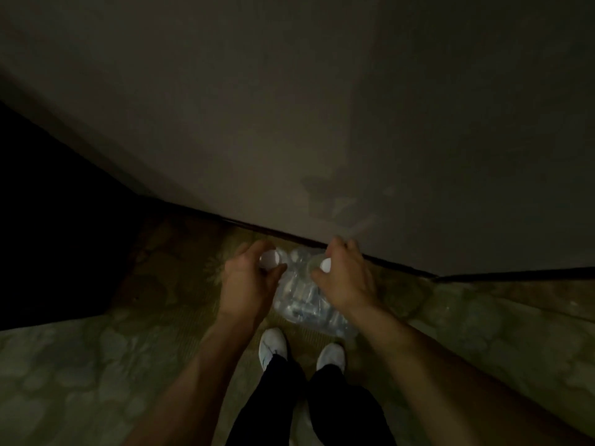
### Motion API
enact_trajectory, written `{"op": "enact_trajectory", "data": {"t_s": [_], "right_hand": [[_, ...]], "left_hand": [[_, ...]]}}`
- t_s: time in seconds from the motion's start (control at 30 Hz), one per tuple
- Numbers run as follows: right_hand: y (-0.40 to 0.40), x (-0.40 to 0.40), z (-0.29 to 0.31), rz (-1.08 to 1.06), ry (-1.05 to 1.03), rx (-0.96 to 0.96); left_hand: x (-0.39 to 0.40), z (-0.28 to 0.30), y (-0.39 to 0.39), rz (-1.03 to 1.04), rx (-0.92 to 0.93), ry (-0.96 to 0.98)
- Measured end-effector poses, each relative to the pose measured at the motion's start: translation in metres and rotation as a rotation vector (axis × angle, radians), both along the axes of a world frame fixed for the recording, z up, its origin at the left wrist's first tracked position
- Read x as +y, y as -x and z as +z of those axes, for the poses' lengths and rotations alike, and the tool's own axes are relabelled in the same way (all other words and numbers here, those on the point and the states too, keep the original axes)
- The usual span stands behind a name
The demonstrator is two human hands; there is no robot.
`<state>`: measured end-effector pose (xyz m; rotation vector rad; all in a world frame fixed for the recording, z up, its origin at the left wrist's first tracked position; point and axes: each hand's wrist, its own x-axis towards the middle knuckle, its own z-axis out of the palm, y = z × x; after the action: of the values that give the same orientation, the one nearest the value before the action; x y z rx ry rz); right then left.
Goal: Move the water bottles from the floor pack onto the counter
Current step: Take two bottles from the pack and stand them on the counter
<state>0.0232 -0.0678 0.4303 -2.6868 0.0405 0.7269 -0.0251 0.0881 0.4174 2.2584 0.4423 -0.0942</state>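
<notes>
Dim and blurred throughout. A plain wall (322,107) across the whole upper part, meeting the floor along a dark baseboard (370,257) that slants down to the right. A black, unlit area (48,220) at the left edge, contents impossible to make out. Below, a patterned floor (96,365) in pale greenish tones with rounded blotches.

Two bare forearms reaching forward and down from the bottom corners. Between them, dark trouser legs (306,407) ending in two white shoes (273,346), toes pointing toward the wall.

Just ahead of the shoes, on the floor and close against the baseboard, the floor pack (306,304): clear crinkled plastic wrap with bottle shapes faintly visible inside, count not legible.

Above the pack, both hands. Left hand (248,281) curled around the neck of a water bottle (281,255), fingers wrapped close with the white cap (269,259) showing between thumb and fingers. Right hand (349,278) likewise curled over a second bottle (314,263), fingers bent around its top, its white cap (326,264) peeking out at the thumb side. Bottle bodies mostly hidden by hands and blur; whether raised clear of the pack or still seated in it, cannot tell.
</notes>
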Motion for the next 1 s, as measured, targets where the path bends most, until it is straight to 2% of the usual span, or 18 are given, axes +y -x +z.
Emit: {"op": "enact_trajectory", "data": {"t_s": [0.13, 0.4, 0.57, 0.73, 0.87, 1.0], "right_hand": [[0.005, 0.007, 0.060, 0.075, -0.016, -0.109], [-0.012, 0.018, 0.173, 0.254, -0.175, -0.301], [-0.020, 0.031, 0.228, 0.278, -0.326, -0.276], [-0.011, 0.043, 0.281, 0.253, -0.519, -0.301], [0.004, 0.053, 0.333, 0.281, -0.712, -0.351], [0.021, 0.065, 0.384, 0.339, -0.832, -0.277]], "left_hand": [[0.009, 0.055, 0.012, -0.062, -0.080, 0.060], [0.035, 0.153, 0.005, -0.108, -0.173, 0.132], [0.043, 0.219, 0.002, -0.125, -0.204, 0.121], [0.049, 0.288, 0.021, -0.012, -0.288, 0.118], [0.053, 0.337, 0.042, 0.119, -0.361, 0.202], [0.058, 0.380, 0.067, 0.246, -0.458, 0.263]]}}
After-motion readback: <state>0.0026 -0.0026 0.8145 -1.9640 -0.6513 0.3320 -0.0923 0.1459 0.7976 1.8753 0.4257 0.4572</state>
